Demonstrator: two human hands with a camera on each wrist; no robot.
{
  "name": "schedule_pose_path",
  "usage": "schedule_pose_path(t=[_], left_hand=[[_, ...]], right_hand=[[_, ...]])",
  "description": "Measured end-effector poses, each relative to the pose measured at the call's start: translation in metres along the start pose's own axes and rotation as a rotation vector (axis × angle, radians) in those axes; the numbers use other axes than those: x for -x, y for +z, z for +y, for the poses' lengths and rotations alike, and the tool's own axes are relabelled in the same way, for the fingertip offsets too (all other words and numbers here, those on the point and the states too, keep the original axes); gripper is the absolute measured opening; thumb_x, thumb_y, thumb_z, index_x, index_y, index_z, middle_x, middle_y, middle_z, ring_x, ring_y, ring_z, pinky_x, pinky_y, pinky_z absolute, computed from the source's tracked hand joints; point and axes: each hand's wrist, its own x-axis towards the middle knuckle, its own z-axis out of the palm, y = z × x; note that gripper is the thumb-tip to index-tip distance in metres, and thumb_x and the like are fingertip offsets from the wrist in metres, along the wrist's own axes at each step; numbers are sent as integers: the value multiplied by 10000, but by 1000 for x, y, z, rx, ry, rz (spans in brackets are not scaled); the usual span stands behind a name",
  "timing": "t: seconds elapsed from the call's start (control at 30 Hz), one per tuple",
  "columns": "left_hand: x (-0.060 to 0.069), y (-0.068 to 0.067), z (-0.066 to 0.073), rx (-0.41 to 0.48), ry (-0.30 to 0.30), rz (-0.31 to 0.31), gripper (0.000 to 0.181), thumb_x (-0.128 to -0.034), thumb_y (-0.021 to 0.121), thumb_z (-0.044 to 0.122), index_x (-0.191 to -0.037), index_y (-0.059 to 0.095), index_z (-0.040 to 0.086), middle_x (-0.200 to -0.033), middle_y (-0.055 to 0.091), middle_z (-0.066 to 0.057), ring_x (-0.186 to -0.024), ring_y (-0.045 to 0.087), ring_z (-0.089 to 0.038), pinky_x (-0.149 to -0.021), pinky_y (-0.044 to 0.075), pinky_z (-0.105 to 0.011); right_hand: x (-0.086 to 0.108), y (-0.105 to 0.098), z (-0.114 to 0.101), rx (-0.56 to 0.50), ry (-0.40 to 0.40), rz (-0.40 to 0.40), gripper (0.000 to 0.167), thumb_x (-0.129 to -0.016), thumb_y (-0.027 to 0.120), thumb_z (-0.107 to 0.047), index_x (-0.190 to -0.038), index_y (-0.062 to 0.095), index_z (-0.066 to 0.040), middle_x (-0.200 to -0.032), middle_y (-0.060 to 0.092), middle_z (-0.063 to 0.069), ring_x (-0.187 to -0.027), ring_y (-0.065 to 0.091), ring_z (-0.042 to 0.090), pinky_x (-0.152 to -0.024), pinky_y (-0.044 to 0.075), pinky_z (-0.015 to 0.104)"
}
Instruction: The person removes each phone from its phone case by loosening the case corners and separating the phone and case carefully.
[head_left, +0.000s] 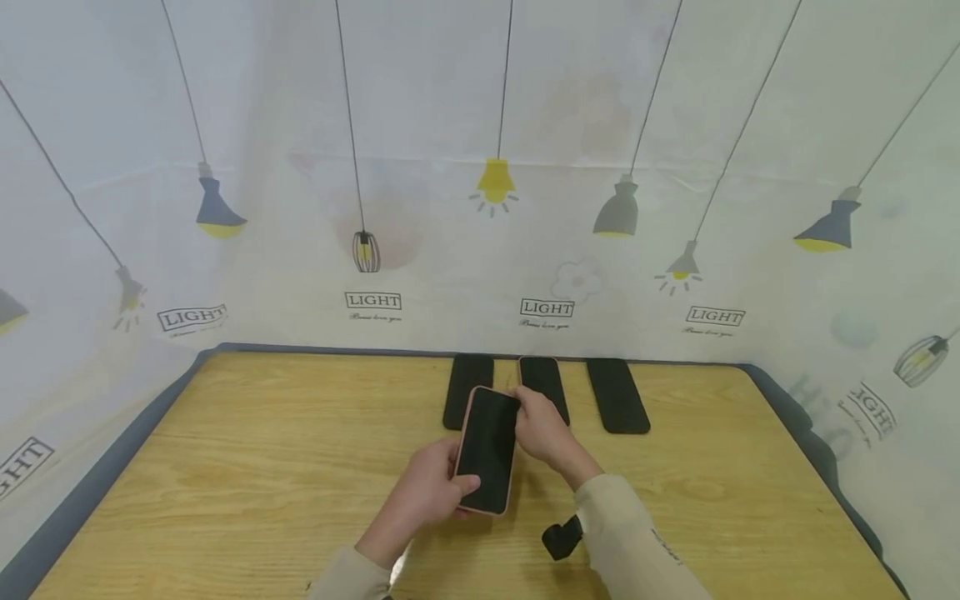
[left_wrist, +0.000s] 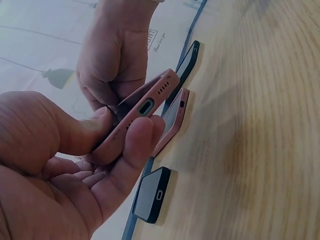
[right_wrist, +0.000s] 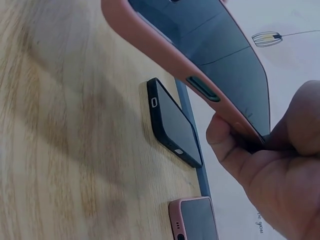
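A smartphone (head_left: 489, 446) in a pink case is held up off the table, tilted, its dark screen facing me. My left hand (head_left: 429, 487) grips its lower left end, thumb over the screen; in the left wrist view a fingertip lies by the charging port on the phone's bottom edge (left_wrist: 146, 107). At the upper right corner, my right hand (head_left: 546, 429) pinches the phone between thumb and fingers. The right wrist view shows the side button cutout of the pink case (right_wrist: 202, 89) and the right hand (right_wrist: 280, 167) at its corner.
Along the far edge of the wooden table (head_left: 285, 467) lie three more phones: a black one (head_left: 467, 379), a pink-cased one (head_left: 543, 379) and another black one (head_left: 618, 396). Behind them hangs a white curtain (head_left: 450, 100) printed with lamps. A black piece (head_left: 561, 540) sits by the right sleeve.
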Motion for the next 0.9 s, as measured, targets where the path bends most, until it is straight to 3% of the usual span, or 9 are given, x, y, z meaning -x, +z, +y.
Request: schedule_pose_path(t=[0.13, 0.23, 0.3, 0.47, 0.7, 0.9], left_hand=[[1, 0, -1, 4, 18, -4, 348, -945, 689, -51, -1271, 582, -111, -870, 670, -129, -659, 699, -207, -548, 622, -399], [1, 0, -1, 7, 25, -7, 359, -943, 688, -55, -1278, 576, -114, -868, 669, -131, -655, 697, -208, -544, 622, -401], [2, 0, -2, 8, 28, -8, 353, -941, 690, -54, -1269, 575, -118, -866, 670, -132, -653, 697, -209, -542, 622, -403], [2, -2, -3, 24, 39, -15, 341, -937, 689, -61, -1257, 584, -112, -874, 676, -137, -664, 705, -216, -544, 623, -410], [3, -5, -5, 63, 56, -27, 318, -937, 676, -77, -1243, 591, -103, -911, 697, -150, -708, 723, -230, -546, 625, -415], [5, -8, -5, 101, 41, -24, 267, -946, 674, -67, -1196, 596, -118, -910, 710, -162, -723, 729, -238, -564, 631, -428]], right_hand=[[2, -2, 2, -118, 27, -31, 383, -1025, 327, 84, -1247, 638, 55, -1096, 694, 195, -851, 650, 254, -679, 530, 359], [2, -4, 6, -202, 28, -56, 373, -1021, 333, 91, -1215, 649, 49, -950, 660, 138, -719, 592, 225, -589, 479, 319], [2, -5, 8, -249, 30, -77, 365, -1025, 332, 90, -1197, 652, 48, -926, 647, 125, -706, 586, 222, -602, 495, 342], [1, -9, 10, -323, 37, -137, 366, -1045, 308, 75, -1205, 637, 69, -1053, 662, 160, -814, 619, 179, -762, 580, 466], [-3, -15, 14, -507, 17, -218, 388, -1078, 292, 18, -1299, 602, 96, -1148, 675, 185, -907, 655, 131, -825, 590, 334], [-4, -18, 15, -603, 20, -277, 374, -1096, 283, -11, -1298, 568, 125, -1145, 668, 163, -940, 663, 129, -848, 595, 316]])
